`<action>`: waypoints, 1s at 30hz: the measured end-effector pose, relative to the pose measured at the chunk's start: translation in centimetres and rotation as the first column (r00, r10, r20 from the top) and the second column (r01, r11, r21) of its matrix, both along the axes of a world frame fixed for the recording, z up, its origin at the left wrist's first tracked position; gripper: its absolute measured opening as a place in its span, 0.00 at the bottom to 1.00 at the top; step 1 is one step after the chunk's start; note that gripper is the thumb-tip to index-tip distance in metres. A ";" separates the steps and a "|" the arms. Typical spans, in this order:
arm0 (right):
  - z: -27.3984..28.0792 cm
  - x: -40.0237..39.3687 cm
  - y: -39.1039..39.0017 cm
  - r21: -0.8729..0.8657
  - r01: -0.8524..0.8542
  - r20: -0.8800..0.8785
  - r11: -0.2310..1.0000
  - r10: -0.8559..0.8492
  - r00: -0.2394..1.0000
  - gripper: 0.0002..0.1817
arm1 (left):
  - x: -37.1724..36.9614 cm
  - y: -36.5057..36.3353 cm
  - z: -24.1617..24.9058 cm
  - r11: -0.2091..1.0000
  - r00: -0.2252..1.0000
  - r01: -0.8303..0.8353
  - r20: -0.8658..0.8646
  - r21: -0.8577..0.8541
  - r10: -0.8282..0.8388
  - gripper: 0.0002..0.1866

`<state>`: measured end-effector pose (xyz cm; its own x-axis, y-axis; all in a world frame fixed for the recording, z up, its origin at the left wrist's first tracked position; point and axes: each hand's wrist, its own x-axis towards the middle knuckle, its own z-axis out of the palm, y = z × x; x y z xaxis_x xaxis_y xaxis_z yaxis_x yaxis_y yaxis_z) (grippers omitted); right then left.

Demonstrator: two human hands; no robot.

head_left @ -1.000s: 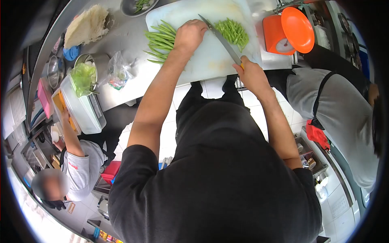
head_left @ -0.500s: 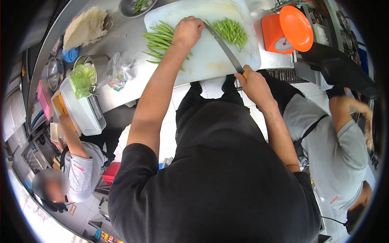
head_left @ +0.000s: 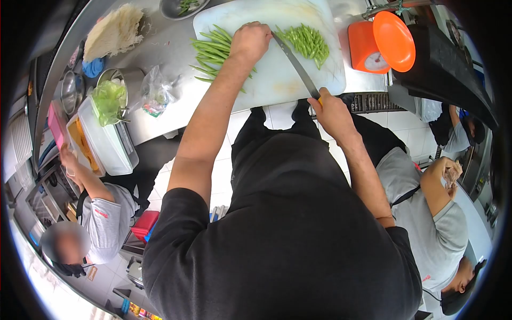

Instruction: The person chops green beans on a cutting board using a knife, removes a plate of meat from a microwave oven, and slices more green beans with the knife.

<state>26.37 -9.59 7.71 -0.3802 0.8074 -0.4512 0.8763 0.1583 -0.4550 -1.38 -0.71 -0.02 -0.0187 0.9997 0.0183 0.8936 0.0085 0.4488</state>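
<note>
A white cutting board (head_left: 277, 88) lies on the steel counter. On its left part is a bundle of long whole green beans (head_left: 212, 49), with my left hand (head_left: 252, 41) closed over their right end. My right hand (head_left: 333, 111) grips a long knife (head_left: 296, 65) by its yellow handle. The blade slants up and left, its tip close beside my left fingers. To the right of the blade rests a pile of cut green beans (head_left: 305, 45). My left fingertips are partly hidden by the hand itself.
An orange scale (head_left: 362, 48) stands right of the board. Dry noodles (head_left: 114, 33), a metal pot with lettuce (head_left: 109, 98), a plastic bag (head_left: 157, 95) and a bowl (head_left: 184, 8) are at left. Co-workers stand close on my left (head_left: 114, 213) and right (head_left: 421, 229).
My hands and the knife have barely moved. The left co-worker's hand has moved to the pink item. The right co-worker has shifted, and another person shows farther back at right.
</note>
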 end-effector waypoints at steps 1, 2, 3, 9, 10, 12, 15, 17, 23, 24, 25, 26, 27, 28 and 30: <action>-0.3 -0.2 0.0 -0.021 0.013 -0.010 1.000 -0.013 1.000 0.20 | 0.0 0.1 0.0 1.000 1.000 0.012 -0.020 -0.006 -0.012 0.07; -0.8 -0.4 0.1 -0.042 0.026 -0.020 0.999 -0.027 0.999 0.20 | 0.0 0.1 -0.1 1.000 0.999 0.024 -0.040 -0.012 -0.025 0.08; -1.3 -0.6 0.3 -0.061 0.040 -0.030 0.997 -0.041 0.999 0.20 | 0.0 0.2 0.0 0.999 0.998 0.028 -0.056 -0.024 -0.029 0.07; -2.2 0.4 0.8 -0.141 0.118 -0.135 0.983 -0.137 0.981 0.21 | 0.1 0.3 0.5 0.996 0.992 0.059 -0.119 0.073 -0.050 0.05; -1.9 0.9 0.6 -0.162 0.162 -0.102 0.973 -0.180 0.978 0.21 | -0.2 -0.2 1.4 0.992 0.995 0.017 -0.097 0.127 -0.005 0.05; -2.5 2.1 0.2 -0.122 0.198 -0.118 0.973 -0.212 0.970 0.22 | -1.5 -1.5 3.3 0.970 0.994 -0.103 -0.007 0.220 0.107 0.05; -6.5 4.5 -0.3 0.136 0.076 -0.293 0.988 -0.034 0.956 0.21 | -8.4 -5.8 7.6 0.854 0.921 -0.386 0.092 0.350 0.379 0.05; -3.3 3.1 0.0 -0.176 0.270 -0.090 0.947 -0.289 0.953 0.20 | -12.8 -9.1 9.6 0.713 0.812 -0.570 0.146 0.407 0.565 0.06; -1.9 3.5 0.6 -0.152 0.231 -0.084 0.961 -0.245 0.966 0.20 | -28.4 -19.7 12.1 0.505 0.503 -0.752 -0.127 0.424 0.855 0.08; -2.3 3.7 0.4 -0.014 0.154 -0.147 0.988 -0.154 0.977 0.20 | -30.9 -21.1 11.1 0.551 0.541 -0.715 -0.159 0.430 0.826 0.09; -2.5 4.2 0.3 0.129 0.086 -0.175 0.988 -0.063 0.983 0.20 | -32.1 -21.3 9.6 0.605 0.590 -0.674 -0.182 0.423 0.786 0.11; -1.6 3.6 0.5 0.095 0.094 -0.159 0.991 -0.078 0.984 0.20 | -31.2 -20.9 9.7 0.639 0.641 -0.630 -0.168 0.442 0.749 0.13; -2.1 3.7 0.7 0.013 0.156 -0.076 0.988 -0.154 0.985 0.20 | -29.5 -20.1 10.8 0.663 0.685 -0.582 -0.155 0.471 0.712 0.14; -1.3 3.1 0.8 -0.003 0.171 -0.044 0.985 -0.171 0.984 0.21 | -27.0 -18.9 11.3 0.694 0.737 -0.569 -0.102 0.441 0.668 0.14; -2.6 3.7 0.8 -0.020 0.160 -0.044 0.987 -0.161 0.986 0.22 | -20.9 -15.9 11.6 0.743 0.808 -0.541 -0.002 0.393 0.589 0.14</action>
<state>30.06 -8.83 5.09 -0.2665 0.8524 -0.4499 0.8681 0.0095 -0.4964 -22.28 -16.65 11.62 -0.5520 0.7262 0.4098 0.8219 0.3908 0.4145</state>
